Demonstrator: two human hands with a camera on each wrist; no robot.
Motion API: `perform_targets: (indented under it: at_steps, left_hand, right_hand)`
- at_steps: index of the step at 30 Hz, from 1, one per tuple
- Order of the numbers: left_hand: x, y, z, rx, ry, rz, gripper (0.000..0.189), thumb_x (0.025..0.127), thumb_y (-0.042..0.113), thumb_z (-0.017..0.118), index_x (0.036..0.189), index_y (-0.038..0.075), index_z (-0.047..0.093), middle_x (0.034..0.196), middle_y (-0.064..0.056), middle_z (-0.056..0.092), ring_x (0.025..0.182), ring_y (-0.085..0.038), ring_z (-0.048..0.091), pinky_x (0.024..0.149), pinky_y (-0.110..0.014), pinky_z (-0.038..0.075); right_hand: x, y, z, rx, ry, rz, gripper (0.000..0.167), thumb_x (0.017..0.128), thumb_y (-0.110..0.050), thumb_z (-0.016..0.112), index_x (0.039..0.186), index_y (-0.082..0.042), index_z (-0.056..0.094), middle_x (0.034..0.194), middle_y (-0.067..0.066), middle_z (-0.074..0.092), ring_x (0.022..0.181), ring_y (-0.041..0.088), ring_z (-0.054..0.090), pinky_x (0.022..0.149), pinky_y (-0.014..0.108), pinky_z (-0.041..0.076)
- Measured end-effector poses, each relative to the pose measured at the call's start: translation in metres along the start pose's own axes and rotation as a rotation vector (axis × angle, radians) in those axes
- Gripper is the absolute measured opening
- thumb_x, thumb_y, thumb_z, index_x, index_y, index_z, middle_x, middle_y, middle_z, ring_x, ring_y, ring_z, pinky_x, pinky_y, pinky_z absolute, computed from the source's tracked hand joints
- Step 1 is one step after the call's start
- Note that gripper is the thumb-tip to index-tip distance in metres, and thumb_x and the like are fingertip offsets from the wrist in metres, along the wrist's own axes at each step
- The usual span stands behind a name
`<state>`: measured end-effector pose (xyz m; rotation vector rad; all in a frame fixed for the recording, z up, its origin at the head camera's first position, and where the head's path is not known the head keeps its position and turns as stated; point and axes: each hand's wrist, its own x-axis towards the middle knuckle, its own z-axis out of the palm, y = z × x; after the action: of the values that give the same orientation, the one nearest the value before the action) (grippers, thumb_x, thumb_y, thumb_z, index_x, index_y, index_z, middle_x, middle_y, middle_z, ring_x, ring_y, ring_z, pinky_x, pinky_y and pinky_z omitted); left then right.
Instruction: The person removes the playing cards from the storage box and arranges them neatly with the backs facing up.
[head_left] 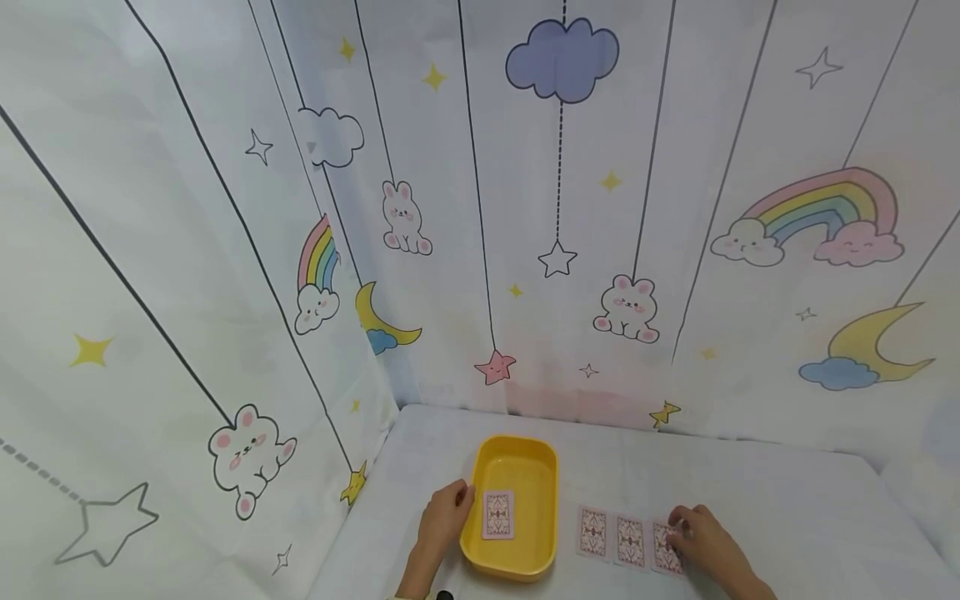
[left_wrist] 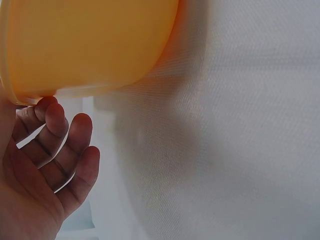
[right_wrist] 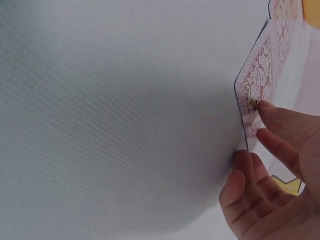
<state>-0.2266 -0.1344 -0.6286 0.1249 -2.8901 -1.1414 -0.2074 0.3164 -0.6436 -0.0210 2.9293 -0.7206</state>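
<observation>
A yellow plastic tray stands on the white-covered table, with a patterned playing card lying back up inside it at the left. My left hand holds the tray's left rim; its finger undersides show in the left wrist view, the thumb hidden. To the tray's right, three more cards lie back up in a row: a left card, a middle card and a right card. My right hand grips the right card near its edge, thumb and fingertips touching it and partly covering it.
White fabric printed with clouds, bears and rainbows hangs as a wall behind the table and along its left side. The white tablecloth extends to the right of my right hand. A small dark object shows at the bottom edge.
</observation>
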Motion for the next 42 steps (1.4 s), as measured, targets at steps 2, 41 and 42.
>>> perform_targets:
  at_steps: [2, 41, 42]
  left_hand:
    - [-0.001, 0.000, 0.000, -0.001, -0.002, -0.004, 0.028, 0.101, 0.033, 0.056, 0.078, 0.019, 0.054, 0.066, 0.004, 0.050, 0.057, -0.011, 0.046, 0.049, -0.023, 0.034]
    - [0.001, -0.001, -0.002, 0.023, -0.017, 0.015, 0.028, 0.102, 0.033, 0.057, 0.078, 0.018, 0.055, 0.067, 0.005, 0.050, 0.059, -0.011, 0.046, 0.050, -0.023, 0.034]
    - [0.001, -0.001, -0.002, 0.023, -0.018, 0.014, 0.028, 0.102, 0.033, 0.057, 0.078, 0.018, 0.055, 0.067, 0.005, 0.050, 0.059, -0.010, 0.046, 0.050, -0.023, 0.034]
  right_hand:
    - [0.000, -0.001, -0.001, 0.002, -0.004, 0.000, 0.022, 0.085, -0.024, 0.078, 0.097, -0.012, 0.065, 0.093, 0.007, 0.054, 0.078, 0.018, 0.051, 0.071, 0.040, 0.048]
    - [0.030, -0.107, -0.011, 0.027, 0.107, -0.183, 0.063, 0.085, -0.050, 0.075, 0.126, -0.004, 0.062, 0.108, 0.009, 0.063, 0.095, 0.021, 0.062, 0.081, 0.043, 0.055]
    - [0.031, -0.111, -0.011, 0.028, 0.108, -0.187, 0.062, 0.085, -0.049, 0.075, 0.126, -0.004, 0.062, 0.109, 0.010, 0.064, 0.095, 0.022, 0.062, 0.082, 0.042, 0.055]
